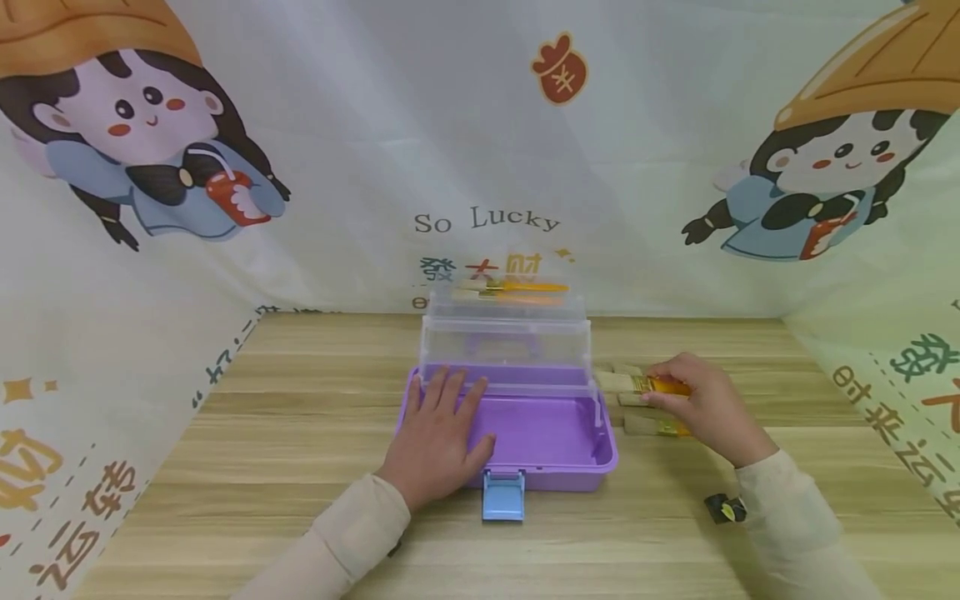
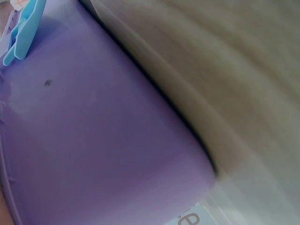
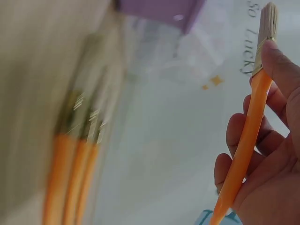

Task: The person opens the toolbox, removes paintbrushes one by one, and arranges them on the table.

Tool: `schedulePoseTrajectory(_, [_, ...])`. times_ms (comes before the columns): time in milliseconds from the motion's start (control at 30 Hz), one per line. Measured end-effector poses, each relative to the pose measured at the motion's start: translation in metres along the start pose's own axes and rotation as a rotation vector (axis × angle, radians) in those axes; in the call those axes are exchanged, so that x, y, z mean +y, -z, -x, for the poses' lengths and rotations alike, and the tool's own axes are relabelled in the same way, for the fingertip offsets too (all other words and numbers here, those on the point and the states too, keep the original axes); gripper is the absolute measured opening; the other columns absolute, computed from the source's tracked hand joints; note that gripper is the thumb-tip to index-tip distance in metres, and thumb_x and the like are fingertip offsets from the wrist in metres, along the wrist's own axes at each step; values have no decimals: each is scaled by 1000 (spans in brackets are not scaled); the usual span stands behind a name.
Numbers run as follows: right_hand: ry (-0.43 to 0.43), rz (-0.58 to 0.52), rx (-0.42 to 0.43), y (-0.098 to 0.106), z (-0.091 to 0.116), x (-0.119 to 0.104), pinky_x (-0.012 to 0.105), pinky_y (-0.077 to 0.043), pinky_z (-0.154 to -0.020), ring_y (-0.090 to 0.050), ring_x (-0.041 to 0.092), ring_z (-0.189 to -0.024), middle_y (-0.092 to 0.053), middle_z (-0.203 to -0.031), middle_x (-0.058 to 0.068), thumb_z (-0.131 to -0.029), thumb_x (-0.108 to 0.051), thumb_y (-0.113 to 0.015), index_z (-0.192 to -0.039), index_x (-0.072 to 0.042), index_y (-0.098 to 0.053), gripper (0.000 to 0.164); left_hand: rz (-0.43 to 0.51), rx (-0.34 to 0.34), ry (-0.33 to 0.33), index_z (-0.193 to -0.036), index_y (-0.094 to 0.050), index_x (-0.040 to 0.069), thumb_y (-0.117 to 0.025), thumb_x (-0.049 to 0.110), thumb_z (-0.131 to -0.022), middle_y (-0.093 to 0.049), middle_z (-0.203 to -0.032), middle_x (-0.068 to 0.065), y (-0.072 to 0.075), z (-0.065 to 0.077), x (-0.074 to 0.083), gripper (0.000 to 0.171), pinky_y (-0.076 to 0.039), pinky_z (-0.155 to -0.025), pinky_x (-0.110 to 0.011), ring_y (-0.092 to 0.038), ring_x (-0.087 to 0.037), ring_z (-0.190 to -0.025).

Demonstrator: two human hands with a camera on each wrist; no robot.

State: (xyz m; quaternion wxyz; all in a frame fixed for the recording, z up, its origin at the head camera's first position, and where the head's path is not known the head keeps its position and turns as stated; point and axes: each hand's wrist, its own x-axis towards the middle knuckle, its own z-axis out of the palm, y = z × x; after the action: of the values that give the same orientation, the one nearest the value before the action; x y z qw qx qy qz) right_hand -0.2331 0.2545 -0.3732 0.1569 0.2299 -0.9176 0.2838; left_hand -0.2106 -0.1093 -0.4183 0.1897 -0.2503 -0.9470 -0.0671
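Observation:
A purple box (image 1: 551, 478) with a blue latch (image 1: 503, 497) stands open on the table. Its see-through tiers (image 1: 517, 342) are raised at the back, with orange-handled paintbrushes (image 1: 534, 287) seen at the top. My left hand (image 1: 435, 446) rests on the box's left side, fingers spread and straight. To the right of the box, my right hand (image 1: 712, 408) grips a flat paintbrush (image 3: 251, 122) with an orange handle and pale bristles, thumb on its metal band. Several more paintbrushes (image 3: 70, 159) lie beneath that hand, partly hidden by it in the head view.
The wooden table (image 1: 300, 400) extends around the box. A printed cloth (image 1: 360, 150) hangs behind it and along both sides. Next to the right sleeve is a small black object (image 1: 726, 508) with a yellow mark.

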Motion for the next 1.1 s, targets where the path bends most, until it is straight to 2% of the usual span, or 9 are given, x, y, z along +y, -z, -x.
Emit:
schedulePoseTrajectory(367, [-5, 55, -155, 8, 29, 27, 33, -50, -69, -55, 12, -81, -65, -94, -2, -83, -17, -81, -99, -9, -72, 20, 15, -14, 2, -150, -42, 10, -45, 52, -95, -39, -149, -22, 0, -2, 1, 70, -13, -114, -65, -28, -42, -142])
schedulePoseTrajectory(633, [-31, 30, -364, 3, 44, 44, 25, -45, -63, -47, 4, -72, -56, -82, -12, -86, -22, -77, -95, -17, -67, 15, -7, -13, 3, -150, -42, 10, -46, 52, -95, -39, -150, -22, 2, -2, 0, 70, -13, -114, -65, -29, -41, -142])
schedulePoseTrajectory(700, [-12, 25, -381, 2, 45, 45, 25, -43, -60, -45, 3, -70, -54, -80, -13, -86, -23, -77, -93, -17, -66, 14, -4, -17, 3, -151, -41, 10, -46, 52, -95, -39, -150, -22, 2, -2, 0, 70, -13, -114, -65, -28, -41, -142])
schedulePoseTrajectory(867, [-26, 39, -391, 2, 46, 47, 25, -39, -58, -43, 4, -67, -49, -75, -12, -86, -21, -77, -91, -18, -64, 14, 0, -23, 7, -151, -41, 10, -45, 53, -95, -38, -150, -21, 1, -2, -1, 70, -12, -114, -65, -28, -41, -142])
schedulePoseTrajectory(1100, [-50, 41, -435, 0, 46, 48, 25, -40, -59, -43, 3, -68, -51, -75, -12, -86, -18, -77, -88, -18, -63, 14, 0, -24, 11, -151, -41, 10, -46, 53, -95, -38, -150, -21, 2, -2, -1, 71, -13, -114, -65, -28, -41, -142])
